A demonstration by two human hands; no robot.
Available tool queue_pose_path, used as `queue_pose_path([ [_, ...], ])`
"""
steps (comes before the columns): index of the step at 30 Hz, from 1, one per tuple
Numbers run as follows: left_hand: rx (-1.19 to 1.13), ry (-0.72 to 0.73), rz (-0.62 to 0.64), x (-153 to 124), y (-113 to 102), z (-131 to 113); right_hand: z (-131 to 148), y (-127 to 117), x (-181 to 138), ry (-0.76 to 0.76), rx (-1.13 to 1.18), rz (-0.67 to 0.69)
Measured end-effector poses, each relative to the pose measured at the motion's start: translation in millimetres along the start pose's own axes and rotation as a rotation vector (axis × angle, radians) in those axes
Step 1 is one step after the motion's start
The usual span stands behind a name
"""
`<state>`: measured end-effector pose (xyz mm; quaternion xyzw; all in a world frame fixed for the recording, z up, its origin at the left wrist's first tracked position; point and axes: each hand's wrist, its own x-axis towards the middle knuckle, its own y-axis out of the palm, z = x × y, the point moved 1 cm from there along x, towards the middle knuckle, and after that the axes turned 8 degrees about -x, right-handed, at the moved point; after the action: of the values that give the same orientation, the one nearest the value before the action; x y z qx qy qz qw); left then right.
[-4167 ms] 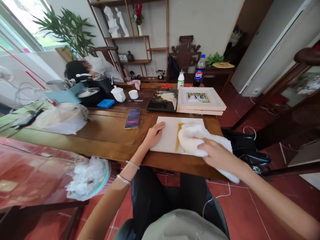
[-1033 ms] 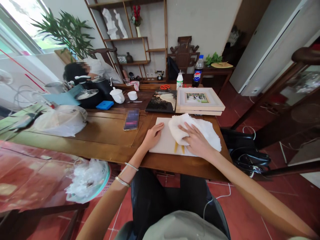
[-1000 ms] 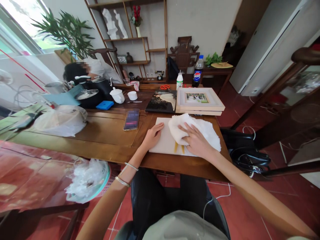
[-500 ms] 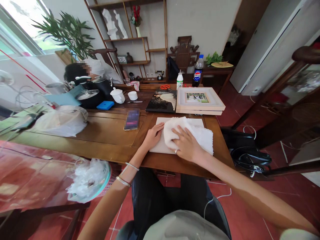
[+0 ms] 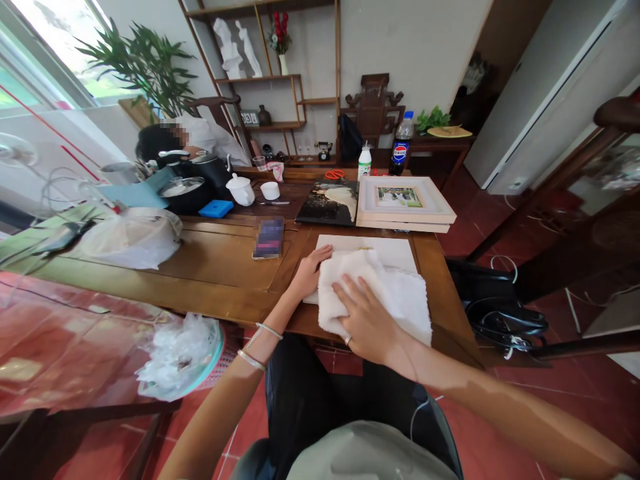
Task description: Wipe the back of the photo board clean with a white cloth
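Observation:
My right hand [image 5: 367,320] lies flat with fingers spread on a white towel [image 5: 395,293], pressing it down at the near edge of a white board [image 5: 395,252] on the wooden table [image 5: 220,260]. The towel covers most of the board's near half. My left hand [image 5: 309,268] rests on the board's left edge, fingers stretched out, touching the towel's corner. A ring shows on my right hand and two bangles circle my left wrist.
A phone [image 5: 269,238] lies left of the board. Behind it lie a dark picture [image 5: 329,202] and stacked white frames [image 5: 405,201]. Farther back stand a milk bottle [image 5: 365,162], cola bottle [image 5: 401,145], teapot [image 5: 241,190] and pots. A plastic bag [image 5: 131,237] sits left; another person sits beyond.
My right hand has drawn the towel leftward and toward me across the board, from its far right part to its near edge. My left hand has stayed on the left edge.

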<state>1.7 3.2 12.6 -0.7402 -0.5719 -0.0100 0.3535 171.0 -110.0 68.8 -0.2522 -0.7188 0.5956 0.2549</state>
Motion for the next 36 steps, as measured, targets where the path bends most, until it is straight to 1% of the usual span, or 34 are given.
queue_pose_path([
  [2, 0.007, 0.003, 0.004, 0, 1, 1, -4, 0, -1, 0.019, 0.017, -0.001],
  [5, 0.027, -0.005, -0.01, 1, 2, 1, -22, 3, 10, 0.112, 0.003, -0.03],
  [9, 0.044, 0.016, -0.021, 2, 3, -4, -51, 5, 40, 0.24, -0.057, -0.06],
  [13, 0.052, 0.044, -0.02, 3, 2, -7, -70, -1, 79, 0.348, 0.002, 0.007],
  [15, 0.061, 0.04, -0.024, 3, 2, -7, -73, -5, 99, 0.365, 0.023, 0.029],
  [18, 0.09, -0.004, -0.052, 3, 2, -5, -71, -8, 123, 0.357, 0.036, 0.039],
  [21, 0.107, -0.045, -0.052, 3, 2, -4, -67, -9, 132, 0.355, 0.03, 0.051],
  [23, 0.096, -0.032, -0.026, 3, 2, -4, -68, -9, 126, 0.365, 0.017, 0.06],
  [25, 0.078, -0.007, -0.023, 3, 2, -4, -74, -9, 111, 0.378, 0.003, 0.072],
  [31, 0.041, 0.01, -0.036, 1, 3, -1, -113, -5, 39, 0.449, -0.033, 0.108],
  [33, 0.041, 0.009, -0.04, 1, 3, -1, -122, -1, 15, 0.452, -0.052, 0.068],
  [35, 0.045, 0.006, -0.046, 1, 3, -1, -121, 4, -9, 0.396, -0.061, -0.003],
  [36, 0.047, 0.004, -0.047, 1, 4, -1, -117, 5, -20, 0.35, -0.049, -0.035],
])
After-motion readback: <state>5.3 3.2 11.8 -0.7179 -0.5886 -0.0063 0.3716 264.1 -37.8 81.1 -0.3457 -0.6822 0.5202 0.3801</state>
